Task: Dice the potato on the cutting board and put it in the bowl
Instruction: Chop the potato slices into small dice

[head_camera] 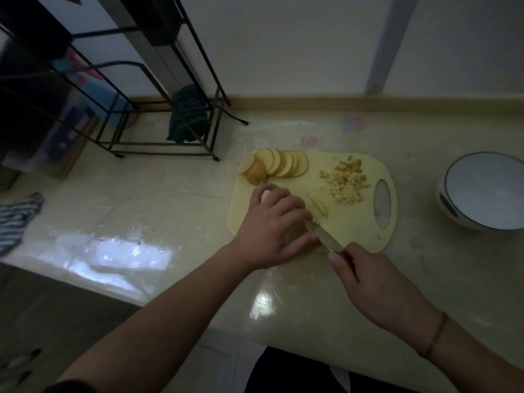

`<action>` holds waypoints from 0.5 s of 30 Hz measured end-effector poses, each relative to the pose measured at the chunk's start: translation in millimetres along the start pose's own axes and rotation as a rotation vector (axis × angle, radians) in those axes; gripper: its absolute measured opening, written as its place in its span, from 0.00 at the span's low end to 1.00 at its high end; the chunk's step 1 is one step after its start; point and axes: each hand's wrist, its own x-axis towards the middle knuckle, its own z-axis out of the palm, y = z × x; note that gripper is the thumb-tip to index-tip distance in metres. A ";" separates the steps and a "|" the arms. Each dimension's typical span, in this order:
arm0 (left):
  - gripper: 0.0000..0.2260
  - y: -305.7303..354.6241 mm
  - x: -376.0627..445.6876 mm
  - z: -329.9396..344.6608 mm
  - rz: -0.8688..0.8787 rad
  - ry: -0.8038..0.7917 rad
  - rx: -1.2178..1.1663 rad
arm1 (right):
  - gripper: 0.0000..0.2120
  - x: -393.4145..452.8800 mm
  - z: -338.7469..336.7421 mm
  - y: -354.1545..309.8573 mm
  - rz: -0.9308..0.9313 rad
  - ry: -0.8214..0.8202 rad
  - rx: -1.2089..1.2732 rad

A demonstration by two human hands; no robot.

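Left hand curled down over potato slices, steadying them beside knife; right hand grip wrapped round handle. Diced pile parked at three o'clock, toward bowl.

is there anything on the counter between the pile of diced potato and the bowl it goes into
Nothing visible blocks it. The diced potato lies near the right end of the cutting board, and only the board's handle cutout and a bare strip of counter separate it from the bowl, which sits to the right.
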 end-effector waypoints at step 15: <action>0.34 -5.3 29.6 -16.0 0.002 -0.434 0.219 | 0.25 -4.4 0.5 -12.9 -0.022 -0.022 -0.128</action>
